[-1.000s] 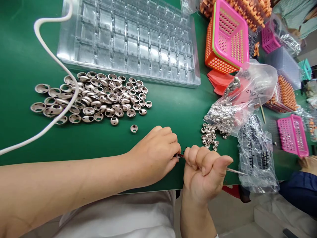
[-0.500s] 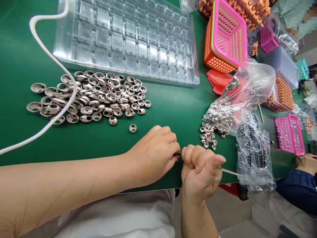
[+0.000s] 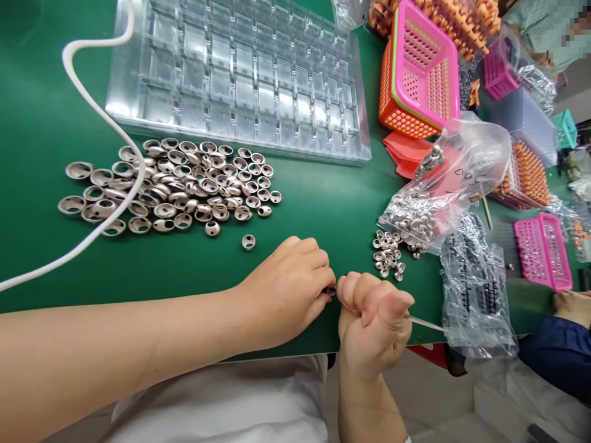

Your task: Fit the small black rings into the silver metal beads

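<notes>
My left hand (image 3: 298,289) is closed, its thumb and fingers pinching a small dark shiny part (image 3: 331,290) that is mostly hidden. Right beside it, my right hand (image 3: 375,314) is a fist with the thumb on top. A thin pale rod (image 3: 427,323) sticks out of that fist toward the right; its other end is covered by the fingers. Left of the hands lies a heap of silver cup-shaped metal pieces with holes (image 3: 175,184), and one loose metal cup (image 3: 248,242) sits apart from it. Smaller metal cups (image 3: 388,253) lie beyond my right hand.
A clear compartment tray (image 3: 240,80) lies at the back, and a white cable (image 3: 96,104) crosses the heap. To the right are stacked baskets (image 3: 397,92), an opened plastic bag (image 3: 480,147), a bag of black parts (image 3: 475,289) and a pink basket (image 3: 545,252). Another person's sleeve (image 3: 561,351) shows at far right.
The view has shifted slightly, so the heap and tray appear a little lower and further right. Both hands keep the same grip, with almost no movement.
</notes>
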A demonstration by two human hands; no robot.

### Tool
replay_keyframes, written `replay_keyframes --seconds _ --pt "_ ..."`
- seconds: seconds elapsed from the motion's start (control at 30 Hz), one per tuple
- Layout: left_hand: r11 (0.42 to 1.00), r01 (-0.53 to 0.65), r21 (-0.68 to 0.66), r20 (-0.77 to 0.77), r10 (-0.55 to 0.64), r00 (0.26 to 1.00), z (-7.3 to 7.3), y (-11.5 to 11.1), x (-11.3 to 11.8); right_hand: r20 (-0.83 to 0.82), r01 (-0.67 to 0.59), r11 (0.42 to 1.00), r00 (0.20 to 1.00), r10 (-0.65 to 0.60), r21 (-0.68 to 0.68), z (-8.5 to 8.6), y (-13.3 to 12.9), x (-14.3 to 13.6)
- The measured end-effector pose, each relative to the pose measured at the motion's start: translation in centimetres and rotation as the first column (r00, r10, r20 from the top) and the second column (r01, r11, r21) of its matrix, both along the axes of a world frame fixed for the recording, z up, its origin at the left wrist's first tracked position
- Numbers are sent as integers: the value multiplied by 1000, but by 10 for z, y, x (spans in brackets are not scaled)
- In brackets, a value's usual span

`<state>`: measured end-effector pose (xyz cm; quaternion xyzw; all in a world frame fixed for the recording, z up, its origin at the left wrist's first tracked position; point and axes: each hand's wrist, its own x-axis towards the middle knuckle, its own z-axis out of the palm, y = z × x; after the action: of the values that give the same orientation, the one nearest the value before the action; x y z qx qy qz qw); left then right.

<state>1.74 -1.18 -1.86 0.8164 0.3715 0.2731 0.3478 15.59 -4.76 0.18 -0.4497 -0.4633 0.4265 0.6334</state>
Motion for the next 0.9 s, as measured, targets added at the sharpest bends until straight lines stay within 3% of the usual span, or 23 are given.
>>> replay_keyframes --seconds 0.47,0.9 --pt "999 25 -31 -32 -26 999 7 1 -2 -59 30 1000 998 -30 1 1 0 1" --pt "1000 3 4 0 -3 1000 1 -1 -1 -55 20 1000 998 -20 -3 1 0 0"
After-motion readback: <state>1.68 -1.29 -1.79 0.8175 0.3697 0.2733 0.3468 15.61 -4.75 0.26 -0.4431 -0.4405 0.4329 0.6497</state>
